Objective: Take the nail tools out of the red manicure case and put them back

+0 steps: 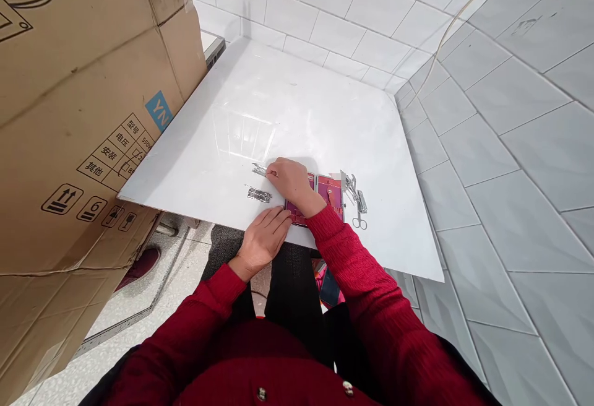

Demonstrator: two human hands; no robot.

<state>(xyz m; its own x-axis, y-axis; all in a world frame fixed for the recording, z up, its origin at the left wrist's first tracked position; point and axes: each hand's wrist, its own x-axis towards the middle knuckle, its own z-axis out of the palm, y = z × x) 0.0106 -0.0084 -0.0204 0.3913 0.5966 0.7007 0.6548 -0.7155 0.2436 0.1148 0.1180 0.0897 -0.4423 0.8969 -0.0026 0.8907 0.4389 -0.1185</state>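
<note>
The open, rectangular case with a magenta-red lining (330, 194) lies on the glossy white tabletop (320, 109), near its 6 o'clock edge. The bare right hand (293, 181), in a ribbed red sleeve (366, 276), reaches across the case's left half, so the case sits at about 4 o'clock from its curled fingertips, partly hidden under the hand and wrist. Those fingers are bent inward — whether they pinch anything I cannot tell — and slim silver metal tools (258, 169) lie at 9 o'clock, right beside them. The bare left hand (265, 237) lays its straight fingers against the case's 7 o'clock corner; its thumb is hidden, so I cannot tell whether it grasps the case. A short bundle of silver metal tools (258, 194) lies at 11 o'clock from that hand. More silver metal implements (350, 184) lie at the case's 3 o'clock, with silver ring-handled scissors (359, 223) at 4 o'clock
</note>
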